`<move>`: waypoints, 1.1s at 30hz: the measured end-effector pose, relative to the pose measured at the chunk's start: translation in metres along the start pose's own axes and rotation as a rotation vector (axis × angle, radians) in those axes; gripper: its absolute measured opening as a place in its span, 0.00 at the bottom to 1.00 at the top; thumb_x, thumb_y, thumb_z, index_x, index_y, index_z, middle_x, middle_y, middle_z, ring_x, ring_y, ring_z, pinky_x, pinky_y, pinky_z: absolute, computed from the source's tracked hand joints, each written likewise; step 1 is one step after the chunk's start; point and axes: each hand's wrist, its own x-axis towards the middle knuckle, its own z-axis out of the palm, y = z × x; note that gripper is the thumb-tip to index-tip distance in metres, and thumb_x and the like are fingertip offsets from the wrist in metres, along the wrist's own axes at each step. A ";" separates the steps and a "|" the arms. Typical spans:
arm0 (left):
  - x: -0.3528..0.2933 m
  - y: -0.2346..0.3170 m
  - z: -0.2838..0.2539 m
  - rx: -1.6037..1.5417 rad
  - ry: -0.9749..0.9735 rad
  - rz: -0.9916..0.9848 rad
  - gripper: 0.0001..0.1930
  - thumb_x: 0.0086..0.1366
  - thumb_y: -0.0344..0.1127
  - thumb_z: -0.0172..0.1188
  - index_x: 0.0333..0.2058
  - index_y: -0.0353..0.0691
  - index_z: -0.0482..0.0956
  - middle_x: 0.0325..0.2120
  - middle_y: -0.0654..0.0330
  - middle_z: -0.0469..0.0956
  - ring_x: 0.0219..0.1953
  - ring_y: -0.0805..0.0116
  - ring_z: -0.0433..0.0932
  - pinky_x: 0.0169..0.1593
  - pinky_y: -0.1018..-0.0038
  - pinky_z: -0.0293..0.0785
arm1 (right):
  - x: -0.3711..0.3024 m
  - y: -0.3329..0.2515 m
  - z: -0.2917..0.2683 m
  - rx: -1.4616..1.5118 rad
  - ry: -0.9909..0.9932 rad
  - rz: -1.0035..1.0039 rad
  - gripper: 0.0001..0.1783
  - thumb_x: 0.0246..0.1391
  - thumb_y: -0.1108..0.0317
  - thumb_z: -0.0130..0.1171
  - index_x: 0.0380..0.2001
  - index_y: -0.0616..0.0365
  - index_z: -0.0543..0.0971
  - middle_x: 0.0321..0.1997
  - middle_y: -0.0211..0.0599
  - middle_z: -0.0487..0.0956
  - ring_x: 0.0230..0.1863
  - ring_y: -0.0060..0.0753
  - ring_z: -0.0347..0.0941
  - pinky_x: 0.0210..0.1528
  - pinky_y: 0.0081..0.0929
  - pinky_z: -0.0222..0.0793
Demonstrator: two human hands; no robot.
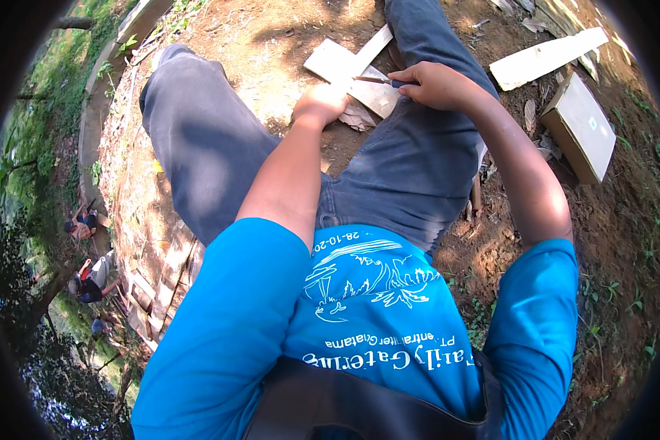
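Note:
I sit on bare earth with my knees apart, in grey trousers and a blue shirt. My left hand [320,103] presses down on a pale flat piece of wood [337,62] that lies on the ground between my legs. My right hand [434,84] is closed around the dark handle of a small knife [378,80]. Its blade points left and lies across the wood, close to my left hand. Wood shavings [359,117] lie just below the piece.
A long pale plank [546,57] and a flat rectangular wooden block [583,125] lie on the dirt to the right. A concrete kerb [95,103] curves along the left. Other people [88,279] sit far off at the left edge, among greenery.

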 end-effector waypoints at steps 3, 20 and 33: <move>0.007 -0.008 0.006 -0.004 -0.008 0.056 0.23 0.64 0.53 0.54 0.53 0.51 0.79 0.54 0.55 0.78 0.57 0.55 0.76 0.58 0.61 0.72 | -0.008 0.002 0.008 -0.014 0.056 -0.003 0.23 0.62 0.62 0.54 0.61 0.50 0.75 0.49 0.50 0.82 0.49 0.49 0.79 0.54 0.35 0.70; 0.006 -0.015 -0.023 -0.711 -0.386 0.015 0.13 0.65 0.41 0.64 0.34 0.35 0.78 0.19 0.65 0.73 0.18 0.77 0.69 0.22 0.73 0.70 | -0.036 -0.024 0.005 0.198 0.299 0.015 0.22 0.62 0.61 0.55 0.60 0.44 0.76 0.44 0.49 0.83 0.45 0.50 0.80 0.49 0.39 0.72; -0.014 0.009 -0.008 0.039 -0.012 -0.041 0.23 0.66 0.52 0.51 0.56 0.52 0.75 0.53 0.57 0.78 0.56 0.55 0.75 0.57 0.61 0.73 | -0.062 -0.023 -0.001 0.364 0.220 0.152 0.25 0.58 0.67 0.54 0.60 0.53 0.76 0.25 0.30 0.77 0.23 0.19 0.75 0.27 0.23 0.75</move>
